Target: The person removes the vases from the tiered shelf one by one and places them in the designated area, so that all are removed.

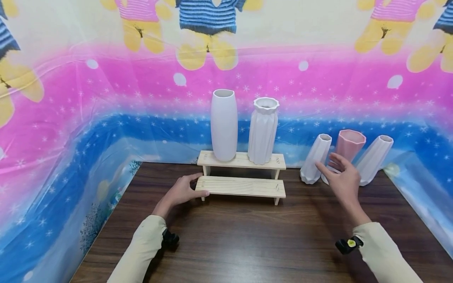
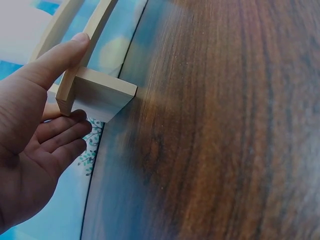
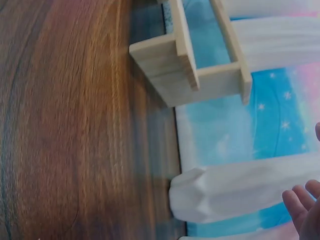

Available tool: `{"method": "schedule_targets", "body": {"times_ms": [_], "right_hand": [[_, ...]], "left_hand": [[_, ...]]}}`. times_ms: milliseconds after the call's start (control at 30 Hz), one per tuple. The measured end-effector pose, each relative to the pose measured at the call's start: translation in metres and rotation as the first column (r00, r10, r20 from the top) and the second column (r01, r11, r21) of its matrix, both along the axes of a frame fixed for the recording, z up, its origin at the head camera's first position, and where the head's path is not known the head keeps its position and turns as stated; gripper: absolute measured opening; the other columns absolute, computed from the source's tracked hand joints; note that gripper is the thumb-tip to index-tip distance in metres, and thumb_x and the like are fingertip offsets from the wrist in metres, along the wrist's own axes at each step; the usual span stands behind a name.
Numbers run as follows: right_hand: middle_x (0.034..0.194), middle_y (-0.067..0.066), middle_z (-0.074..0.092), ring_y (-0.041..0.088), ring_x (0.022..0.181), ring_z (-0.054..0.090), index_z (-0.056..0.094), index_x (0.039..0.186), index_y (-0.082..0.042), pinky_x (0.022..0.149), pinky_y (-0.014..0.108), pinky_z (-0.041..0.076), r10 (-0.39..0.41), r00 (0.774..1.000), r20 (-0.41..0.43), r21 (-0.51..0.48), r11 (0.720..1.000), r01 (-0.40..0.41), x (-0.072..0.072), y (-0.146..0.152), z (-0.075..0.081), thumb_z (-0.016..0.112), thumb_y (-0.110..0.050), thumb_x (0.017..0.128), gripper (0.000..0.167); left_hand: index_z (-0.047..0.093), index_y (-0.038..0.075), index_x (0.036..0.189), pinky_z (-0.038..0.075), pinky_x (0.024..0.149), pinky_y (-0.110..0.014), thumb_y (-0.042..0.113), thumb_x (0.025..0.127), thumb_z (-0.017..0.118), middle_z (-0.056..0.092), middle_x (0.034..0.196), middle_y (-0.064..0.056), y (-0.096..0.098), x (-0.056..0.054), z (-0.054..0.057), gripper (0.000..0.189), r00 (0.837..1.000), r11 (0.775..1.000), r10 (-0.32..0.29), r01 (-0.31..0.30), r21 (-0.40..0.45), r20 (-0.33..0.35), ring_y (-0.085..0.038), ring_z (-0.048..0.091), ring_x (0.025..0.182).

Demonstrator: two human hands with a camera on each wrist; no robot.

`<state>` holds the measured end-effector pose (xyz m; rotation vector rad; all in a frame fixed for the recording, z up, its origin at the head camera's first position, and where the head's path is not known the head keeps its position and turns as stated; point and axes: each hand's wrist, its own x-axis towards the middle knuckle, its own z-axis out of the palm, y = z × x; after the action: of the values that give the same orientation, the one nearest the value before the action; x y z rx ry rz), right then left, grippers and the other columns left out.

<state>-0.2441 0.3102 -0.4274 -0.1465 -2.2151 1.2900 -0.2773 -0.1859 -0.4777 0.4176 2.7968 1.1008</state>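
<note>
In the head view, a two-step wooden stand (image 1: 244, 186) stands on the table. My left hand (image 1: 181, 192) pinches the left end of its lower step; in the left wrist view the thumb (image 2: 67, 57) lies over the board's edge with the fingers below. A smooth, tall white vase (image 1: 224, 125) and a white vase with a scalloped rim (image 1: 263, 131) stand on the upper step. My right hand (image 1: 342, 179) is by the three vases at the right, fingers spread and holding nothing. It overlaps a slim white vase (image 1: 313, 165), a pink vase (image 1: 348, 147) and a tilted-looking white vase (image 1: 376, 161).
The dark wood table (image 1: 240, 239) reaches back to a printed curtain (image 1: 159, 135) behind the stand and vases. Curtain folds also border the table's left and right sides. The lower step carries nothing on its top.
</note>
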Motion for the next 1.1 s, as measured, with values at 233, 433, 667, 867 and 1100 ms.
{"method": "schedule_targets", "body": {"times_ms": [233, 433, 667, 867, 1100], "right_hand": [[0.129, 0.006, 0.07, 0.028, 0.115, 0.068, 0.067, 0.136, -0.01, 0.083, 0.012, 0.051, 0.073, 0.996, -0.048, 0.0, 0.997, -0.073, 0.011, -0.014, 0.01, 0.085, -0.036, 0.085, 0.06], [0.129, 0.006, 0.071, 0.025, 0.114, 0.069, 0.067, 0.136, -0.01, 0.087, 0.02, 0.054, 0.11, 0.993, -0.042, 0.011, 0.994, -0.109, 0.009, -0.024, 0.018, 0.086, -0.037, 0.084, 0.061], [0.133, 0.009, 0.068, 0.027, 0.118, 0.067, 0.065, 0.138, -0.011, 0.084, 0.013, 0.051, 0.207, 0.978, -0.025, 0.036, 0.978, -0.206, 0.002, -0.032, 0.027, 0.083, -0.04, 0.086, 0.062], [0.135, 0.013, 0.066, 0.03, 0.119, 0.066, 0.064, 0.138, -0.011, 0.089, 0.024, 0.055, 0.288, 0.957, -0.016, 0.049, 0.957, -0.287, -0.009, -0.044, 0.039, 0.083, -0.038, 0.087, 0.062], [0.136, 0.009, 0.066, 0.027, 0.119, 0.067, 0.062, 0.14, -0.013, 0.093, 0.047, 0.055, 0.322, 0.946, -0.016, 0.126, 0.94, -0.318, -0.023, -0.06, 0.044, 0.083, -0.044, 0.086, 0.066]], "left_hand": [[0.049, 0.001, 0.151, 0.049, 0.095, -0.047, 0.052, 0.081, 0.084, 0.058, 0.144, -0.021, -0.001, 0.001, -0.001, 0.093, 1.0, 1.0, 0.0, 0.0, -0.003, -0.004, -0.023, 0.06, 0.105], [0.048, 0.002, 0.152, 0.049, 0.095, -0.048, 0.052, 0.082, 0.084, 0.058, 0.144, -0.021, 0.0, 0.001, -0.002, 0.093, 1.0, 1.0, 0.001, -0.001, 0.003, 0.003, -0.024, 0.06, 0.108], [0.047, 0.002, 0.152, 0.049, 0.097, -0.048, 0.053, 0.082, 0.083, 0.057, 0.145, -0.02, 0.0, 0.001, -0.002, 0.093, 1.0, 1.0, 0.0, 0.001, -0.008, 0.007, -0.024, 0.06, 0.111], [0.047, 0.003, 0.152, 0.048, 0.099, -0.05, 0.054, 0.081, 0.083, 0.056, 0.146, -0.02, 0.0, 0.0, -0.001, 0.095, 1.0, 1.0, -0.002, 0.002, -0.003, 0.008, -0.026, 0.059, 0.117], [0.047, 0.004, 0.153, 0.048, 0.098, -0.049, 0.055, 0.082, 0.082, 0.055, 0.147, -0.02, 0.0, 0.0, 0.0, 0.094, 1.0, 1.0, 0.0, 0.001, -0.009, 0.006, -0.024, 0.059, 0.113]]}}
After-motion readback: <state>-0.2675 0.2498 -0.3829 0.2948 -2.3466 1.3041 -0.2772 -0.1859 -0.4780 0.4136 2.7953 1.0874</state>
